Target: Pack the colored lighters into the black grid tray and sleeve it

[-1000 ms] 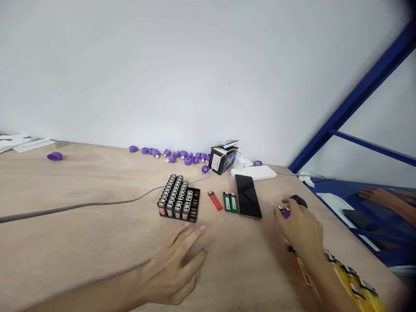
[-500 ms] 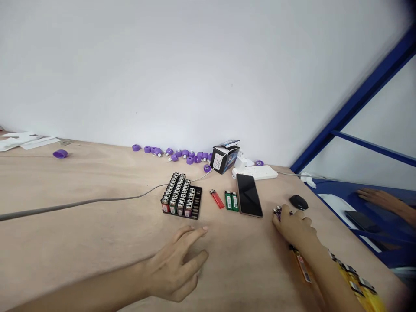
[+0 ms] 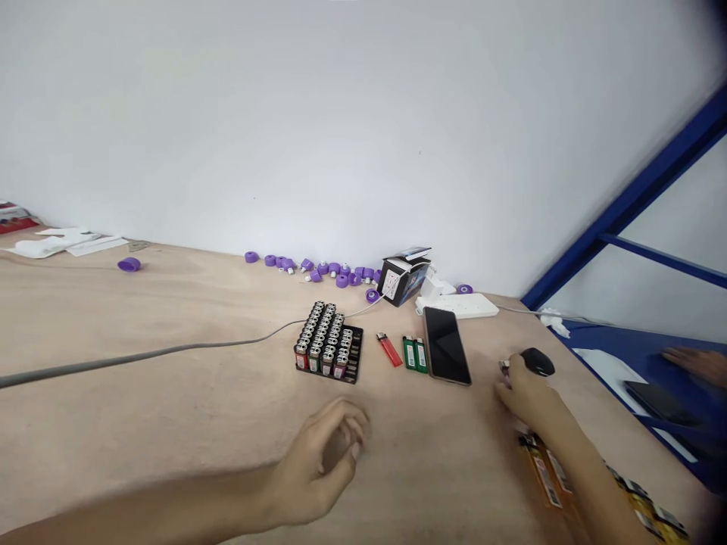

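On wood, black tray (image 3: 353, 372), upright lighters (image 3: 321, 337) inside (right side unfilled).

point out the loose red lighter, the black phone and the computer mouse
red lighter (image 3: 391, 352): head view, on its red body
black phone (image 3: 447, 345): head view, on its dark screen
computer mouse (image 3: 538, 362): head view, on its black top shell

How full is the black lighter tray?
Partly full: upright lighters fill much of the black tray, while slots along its right side sit empty.
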{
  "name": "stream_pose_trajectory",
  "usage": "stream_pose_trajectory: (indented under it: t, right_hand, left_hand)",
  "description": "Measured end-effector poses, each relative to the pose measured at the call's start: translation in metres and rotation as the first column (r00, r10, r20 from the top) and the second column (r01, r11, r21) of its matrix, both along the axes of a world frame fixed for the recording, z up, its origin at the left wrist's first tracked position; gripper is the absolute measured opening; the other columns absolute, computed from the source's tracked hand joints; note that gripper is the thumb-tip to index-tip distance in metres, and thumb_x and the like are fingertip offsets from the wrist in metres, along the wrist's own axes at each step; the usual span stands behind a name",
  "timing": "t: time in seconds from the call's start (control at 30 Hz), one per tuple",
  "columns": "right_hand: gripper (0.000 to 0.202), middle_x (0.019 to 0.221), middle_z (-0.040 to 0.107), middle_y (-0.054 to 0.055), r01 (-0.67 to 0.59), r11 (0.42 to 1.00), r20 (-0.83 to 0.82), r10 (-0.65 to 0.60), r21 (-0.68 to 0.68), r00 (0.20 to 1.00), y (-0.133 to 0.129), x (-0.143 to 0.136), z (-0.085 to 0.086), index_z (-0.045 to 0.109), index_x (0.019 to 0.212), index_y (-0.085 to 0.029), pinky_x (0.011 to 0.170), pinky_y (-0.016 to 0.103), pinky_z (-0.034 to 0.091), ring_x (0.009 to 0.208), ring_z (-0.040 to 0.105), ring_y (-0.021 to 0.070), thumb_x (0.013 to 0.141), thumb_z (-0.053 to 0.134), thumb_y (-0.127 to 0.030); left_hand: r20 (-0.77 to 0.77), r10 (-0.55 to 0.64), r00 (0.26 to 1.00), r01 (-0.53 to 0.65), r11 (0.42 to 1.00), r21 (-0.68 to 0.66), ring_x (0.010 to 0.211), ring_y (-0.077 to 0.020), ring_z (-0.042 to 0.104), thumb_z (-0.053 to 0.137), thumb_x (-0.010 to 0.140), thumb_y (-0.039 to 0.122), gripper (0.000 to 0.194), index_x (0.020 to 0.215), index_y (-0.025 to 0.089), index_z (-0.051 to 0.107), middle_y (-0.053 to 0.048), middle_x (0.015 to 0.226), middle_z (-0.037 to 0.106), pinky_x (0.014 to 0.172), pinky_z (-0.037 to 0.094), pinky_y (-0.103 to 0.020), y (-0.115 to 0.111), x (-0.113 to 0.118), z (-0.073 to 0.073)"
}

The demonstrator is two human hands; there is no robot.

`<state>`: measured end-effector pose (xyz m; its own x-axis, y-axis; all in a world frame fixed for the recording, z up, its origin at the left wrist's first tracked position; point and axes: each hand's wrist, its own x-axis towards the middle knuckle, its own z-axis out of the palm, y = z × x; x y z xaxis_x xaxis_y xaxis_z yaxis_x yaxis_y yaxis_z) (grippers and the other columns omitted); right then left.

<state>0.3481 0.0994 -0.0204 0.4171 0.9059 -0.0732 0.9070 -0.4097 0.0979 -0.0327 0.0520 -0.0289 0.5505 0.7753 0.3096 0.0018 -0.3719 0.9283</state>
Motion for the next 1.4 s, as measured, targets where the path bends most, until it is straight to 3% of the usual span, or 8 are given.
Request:
stream_pose_trajectory:
  t: [0.17, 0.3, 0.4, 0.6, 0.7, 0.87, 1.13, 1.4]
  right_hand:
    - [0.04, 0.074, 0.065, 0.006, 0.163, 0.818, -0.422, 0.105, 0.552, 0.901, -0.013, -0.042, 0.023, 0.05, 0.115, -0.02, 0.059, 0.034, 0.048, 0.06, 0.063, 0.0251, 0.086, 0.055, -0.047]
    - [0.046, 0.068, 0.064, 0.0, 0.228, 0.775, -0.8, 0.52, 0.589, 0.299, -0.036, -0.13, 0.02, 0.042, 0.115, -0.024, 0.063, 0.032, 0.052, 0.061, 0.064, 0.0205, 0.088, 0.052, -0.06]
    - [0.038, 0.08, 0.068, 0.002, 0.147, 0.857, -0.869, 0.487, 0.494, 0.087, -0.058, -0.189, 0.003, 0.044, 0.117, -0.025, 0.071, 0.032, 0.053, 0.073, 0.066, 0.0198, 0.094, 0.05, -0.055]
    - [0.024, 0.112, 0.065, 0.009, -0.132, 0.747, -0.677, 0.651, 0.651, 0.342, -0.076, -0.219, -0.025, 0.055, 0.113, -0.025, 0.095, 0.044, 0.045, 0.106, 0.059, 0.0268, 0.098, 0.045, -0.04]
    - [0.024, 0.116, 0.062, 0.009, -0.219, 0.72, -0.614, 0.682, 0.658, 0.398, -0.069, -0.211, -0.023, 0.057, 0.112, -0.024, 0.097, 0.045, 0.042, 0.11, 0.056, 0.0275, 0.099, 0.041, -0.037]
    - [0.032, 0.083, 0.06, 0.003, -0.167, 0.818, -0.794, 0.575, 0.55, 0.198, -0.066, -0.205, -0.013, 0.058, 0.094, -0.02, 0.072, 0.03, 0.047, 0.077, 0.058, 0.0193, 0.101, 0.035, -0.042]
    - [0.035, 0.074, 0.053, 0.0, -0.106, 0.88, -0.883, 0.469, 0.463, 0.033, -0.06, -0.193, -0.01, 0.057, 0.084, -0.018, 0.062, 0.026, 0.041, 0.068, 0.05, 0.0163, 0.095, 0.048, -0.05]
    - [0.037, 0.071, 0.051, -0.001, -0.265, 0.881, -0.915, 0.404, 0.392, -0.011, -0.056, -0.183, -0.003, 0.05, 0.079, -0.021, 0.065, 0.027, 0.041, 0.068, 0.049, 0.0164, 0.098, 0.04, -0.051]
  left_hand:
    - [0.326, -0.033, 0.945, 0.199, 0.847, -0.492, 0.076, -0.0152, 0.059, 0.066, 0.089, 0.036, 0.027, 0.096, 0.016, 0.05, -0.008, 0.09, 0.061, 0.065, 0.048, -0.026, 0.004, 0.011, -0.01]
    - [0.467, -0.036, 0.883, 0.364, 0.682, -0.635, 0.101, -0.0249, 0.061, 0.074, 0.081, 0.029, 0.032, 0.104, 0.017, 0.056, -0.012, 0.107, 0.063, 0.072, 0.055, -0.034, 0.005, 0.014, -0.011]
    - [0.526, 0.002, 0.851, 0.452, 0.509, -0.733, 0.109, -0.0235, 0.061, 0.071, 0.079, 0.016, 0.039, 0.115, 0.02, 0.057, -0.01, 0.114, 0.063, 0.088, 0.052, -0.039, 0.003, 0.014, -0.003]
    - [0.578, 0.044, 0.815, 0.533, 0.335, -0.777, 0.095, -0.0192, 0.066, 0.066, 0.069, 0.008, 0.044, 0.112, 0.015, 0.063, -0.008, 0.1, 0.066, 0.087, 0.051, -0.034, 0.002, 0.014, 0.005]
    - [0.517, -0.019, 0.856, 0.487, 0.367, -0.792, 0.092, -0.019, 0.067, 0.072, 0.076, 0.012, 0.035, 0.11, 0.014, 0.063, -0.008, 0.1, 0.067, 0.086, 0.053, -0.037, 0.001, 0.014, -0.002]
    - [0.49, -0.156, 0.857, 0.497, 0.499, -0.71, 0.078, -0.0188, 0.07, 0.072, 0.085, 0.044, 0.044, 0.114, 0.015, 0.056, -0.008, 0.092, 0.067, 0.062, 0.056, -0.028, 0.0, 0.015, -0.014]
    - [0.404, -0.113, 0.908, 0.374, 0.654, -0.658, 0.064, -0.0152, 0.07, 0.071, 0.086, 0.046, 0.044, 0.109, 0.014, 0.052, -0.004, 0.077, 0.066, 0.06, 0.059, -0.027, 0.001, 0.012, -0.018]
    - [0.338, -0.118, 0.934, 0.326, 0.67, -0.667, 0.064, -0.0134, 0.068, 0.074, 0.083, 0.043, 0.046, 0.109, 0.016, 0.048, -0.002, 0.077, 0.064, 0.059, 0.058, -0.025, -0.001, 0.013, -0.018]
